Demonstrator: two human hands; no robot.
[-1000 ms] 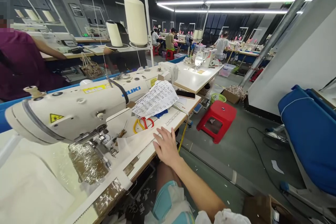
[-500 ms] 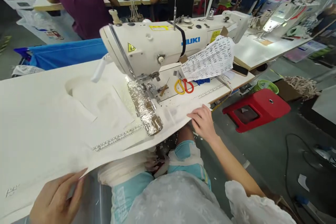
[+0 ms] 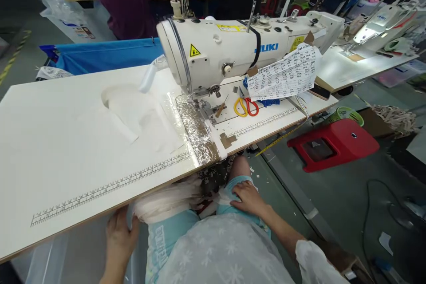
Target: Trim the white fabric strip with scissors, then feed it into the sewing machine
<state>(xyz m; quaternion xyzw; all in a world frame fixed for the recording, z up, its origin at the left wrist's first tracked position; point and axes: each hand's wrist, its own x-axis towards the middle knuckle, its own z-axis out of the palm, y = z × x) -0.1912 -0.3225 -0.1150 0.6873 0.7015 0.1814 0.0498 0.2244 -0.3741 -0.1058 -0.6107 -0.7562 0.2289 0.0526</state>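
Observation:
My left hand is below the table's front edge, beside a bundle of thin white fabric on my lap. Its thumb and fingers are apart, and the fingertips are partly hidden by the edge. My right hand lies with loose, spread fingers on my right thigh, over the pale blue shorts and some white cloth. In front of me stands a white sewing machine. A strip of shiny brown tape covers the table beside its needle area. White fabric pieces lie to the machine's left.
Scissors with yellow and red handles and a wooden-handled awl lie by the machine. A handwritten sheet hangs on its front. A printed ruler runs along the white table. A red stool is at right; people sit beyond.
The white cloth both hands held along the table's front edge has left the tabletop, uncovering the ruler. Both hands have dropped toward my lap, and the view has shifted.

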